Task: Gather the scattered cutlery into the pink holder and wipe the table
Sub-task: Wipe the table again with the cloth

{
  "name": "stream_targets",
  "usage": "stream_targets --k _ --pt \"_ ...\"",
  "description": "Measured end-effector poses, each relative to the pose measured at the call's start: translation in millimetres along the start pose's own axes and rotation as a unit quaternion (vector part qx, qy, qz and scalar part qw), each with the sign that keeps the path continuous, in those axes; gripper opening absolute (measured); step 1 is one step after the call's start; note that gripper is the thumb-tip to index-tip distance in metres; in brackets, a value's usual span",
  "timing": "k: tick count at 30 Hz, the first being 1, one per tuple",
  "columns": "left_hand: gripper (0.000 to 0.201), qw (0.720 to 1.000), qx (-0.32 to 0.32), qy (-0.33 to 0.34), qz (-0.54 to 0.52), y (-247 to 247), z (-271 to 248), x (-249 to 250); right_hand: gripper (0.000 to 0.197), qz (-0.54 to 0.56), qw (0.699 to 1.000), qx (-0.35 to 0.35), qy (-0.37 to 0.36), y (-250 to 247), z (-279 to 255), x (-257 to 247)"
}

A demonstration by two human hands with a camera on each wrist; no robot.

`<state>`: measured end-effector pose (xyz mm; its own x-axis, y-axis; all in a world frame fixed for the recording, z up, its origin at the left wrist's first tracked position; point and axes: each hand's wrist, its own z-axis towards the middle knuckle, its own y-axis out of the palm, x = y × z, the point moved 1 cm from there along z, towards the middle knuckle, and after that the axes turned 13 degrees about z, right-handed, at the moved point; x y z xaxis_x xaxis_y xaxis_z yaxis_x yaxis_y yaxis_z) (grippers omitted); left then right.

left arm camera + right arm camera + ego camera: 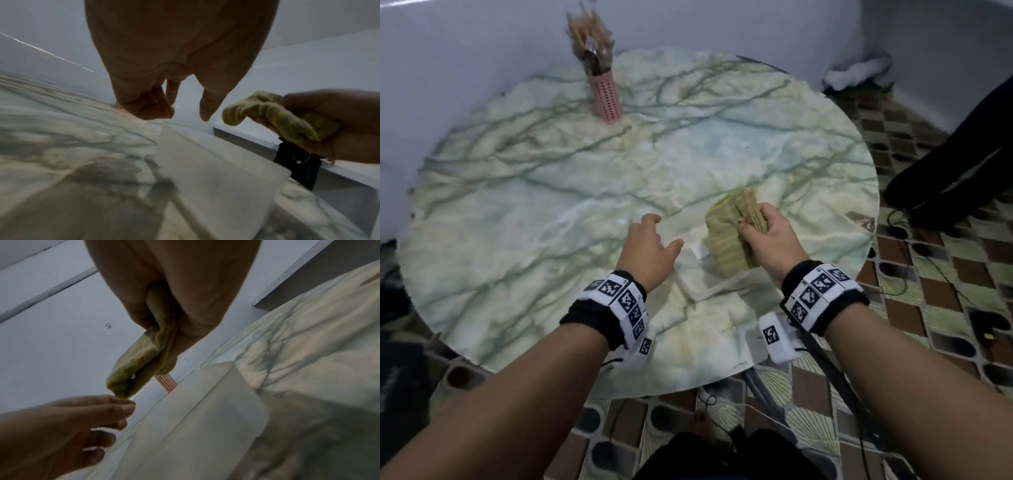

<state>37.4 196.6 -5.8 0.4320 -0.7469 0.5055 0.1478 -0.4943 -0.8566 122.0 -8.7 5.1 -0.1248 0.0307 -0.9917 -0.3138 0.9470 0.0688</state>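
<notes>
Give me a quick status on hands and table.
Right hand grips yellow-green cloth. Left hand open. Pink holder full. White tray on marble table.

Round marble table [517,205] — left half and centre bare, open to a hand. Obstacles: pink holder [607,99] full of cutlery [590,44], upright at the far edge; low white tray [709,281] near the near edge — under the right hand [767,236] gripping a yellow cloth [729,236].
</notes>
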Motion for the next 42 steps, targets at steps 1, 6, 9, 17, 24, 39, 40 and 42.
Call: stream_targets --k 1,6,9,17,24,39,40,42 --pt "0.069 1.0 -0.012 -0.018 0.017 1 2 -5 0.014 -0.004 1.0 -0.006 0.0 5 5 1" --pt "0.052 0.989 -0.12 -0.086 -0.004 15 7 -17 0.011 -0.008 0.999 -0.037 0.029 23 24 5" --pt "0.024 0.987 -0.12 -0.096 -0.043 22 5 -16 0.01 -0.026 0.997 -0.06 0.046 29 36 11" --pt "0.031 0.989 -0.074 -0.123 0.028 21 -3 -5 0.023 -0.005 0.986 -0.142 0.085 32 60 24" --pt "0.025 0.986 0.069 -0.148 0.046 29 -17 13 0.027 -0.018 0.973 -0.204 0.109 24 67 27" --pt "0.039 0.976 0.078 -0.15 -0.134 21 -1 21 0.033 -0.108 0.967 -0.221 0.062 28 84 15" --pt "0.041 0.978 0.069 -0.151 -0.127 23 -1 21 0.034 -0.132 0.965 -0.219 0.057 27 85 16" --pt "0.04 0.98 0.059 -0.157 -0.111 26 1 19 0.038 -0.166 0.964 -0.205 0.044 25 84 15"
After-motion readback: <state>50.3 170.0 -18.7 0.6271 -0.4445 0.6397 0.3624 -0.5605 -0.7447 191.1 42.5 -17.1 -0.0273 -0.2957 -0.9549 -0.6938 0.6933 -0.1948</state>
